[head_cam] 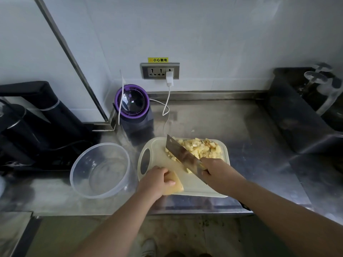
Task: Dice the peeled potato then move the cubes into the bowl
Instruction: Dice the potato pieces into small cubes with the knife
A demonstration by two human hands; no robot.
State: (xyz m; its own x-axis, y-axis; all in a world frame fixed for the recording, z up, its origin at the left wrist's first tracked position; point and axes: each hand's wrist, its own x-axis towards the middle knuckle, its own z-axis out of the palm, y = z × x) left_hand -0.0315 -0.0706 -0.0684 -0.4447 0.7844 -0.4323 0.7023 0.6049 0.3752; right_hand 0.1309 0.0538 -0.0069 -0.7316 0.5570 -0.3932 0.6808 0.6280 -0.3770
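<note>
Fingers (pixel 169 182) on both hands are curled tight around something. Just left of the cutting board (pixel 157 145), a clear bowl (pixel 100 171) stands on the steel counter (pixel 241 130). At the board's near left corner, the left hand (pixel 155 179) grips the uncut potato chunk (pixel 175 187). Over the board's middle slants the cleaver (pixel 182 154), its handle gripped by the right hand (pixel 217 170). Diced cubes (pixel 202 148) lie heaped on the board's far right part.

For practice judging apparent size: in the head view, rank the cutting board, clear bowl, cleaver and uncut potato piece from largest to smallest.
1. cutting board
2. clear bowl, only slightly smaller
3. cleaver
4. uncut potato piece, partly covered by the left hand
</note>
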